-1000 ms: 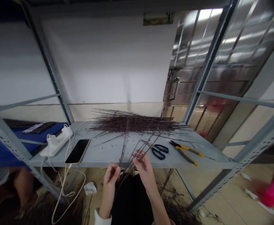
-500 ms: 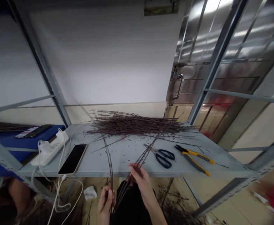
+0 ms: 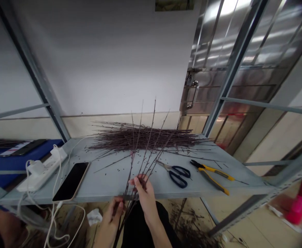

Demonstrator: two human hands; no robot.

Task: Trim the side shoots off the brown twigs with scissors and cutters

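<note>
1. The left hand (image 3: 111, 214) curls its fingers around the lower stems of a bundle of budded twigs (image 3: 140, 163), its tips rising above the fingers.
2. The right hand (image 3: 144, 196) pinches the bundle higher up between thumb and bent fingers, at the edge of a steel shelf (image 3: 107, 181).
3. A snug pinch seems best, with the twig tips clear of the pile of twigs (image 3: 143, 139) beyond the fingers.
4. Scissors (image 3: 179, 176) and pliers (image 3: 213, 175) lie right of the right fingers.

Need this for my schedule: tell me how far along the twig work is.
Done: dark specks litter the shelf, and twig scraps lie on the floor. In hand: the left hand and right hand grip a bunch of twigs. Left: a large twig pile lies on the shelf, beside scissors and pliers that neither hand touches.
</note>
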